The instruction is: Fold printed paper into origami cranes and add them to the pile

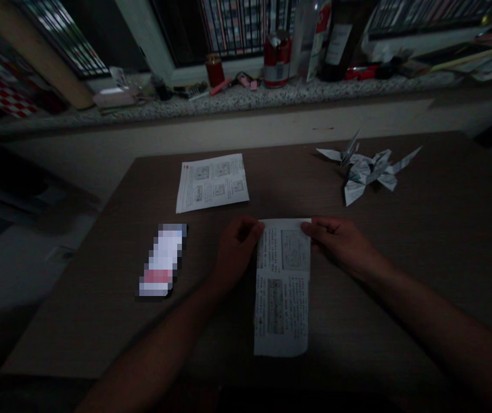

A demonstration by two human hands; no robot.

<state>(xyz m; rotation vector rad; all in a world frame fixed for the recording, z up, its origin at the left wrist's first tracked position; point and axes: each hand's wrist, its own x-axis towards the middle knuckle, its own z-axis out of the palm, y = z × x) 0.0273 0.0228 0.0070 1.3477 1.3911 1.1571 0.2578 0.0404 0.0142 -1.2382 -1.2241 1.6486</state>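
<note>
A long strip of printed paper (289, 287), covered in text and small pictures, lies lengthwise toward me over the table. At its far left corner my left hand (239, 241) pinches the edge between thumb and fingers. My right hand (332, 238) grips the far right corner in the same way, thumb on top. A crease line crosses the strip near its middle. Beyond the left hand rests another printed sheet (214, 182). Folded paper cranes (370, 172) made from printed paper sit at the far right of the table.
A phone (162, 261) with a blurred lit screen lies left on the brown table (112, 229). The stone windowsill (177, 109) behind carries a red can (277, 60), a dark bottle (336, 46), a small red jar (215, 71) and clutter.
</note>
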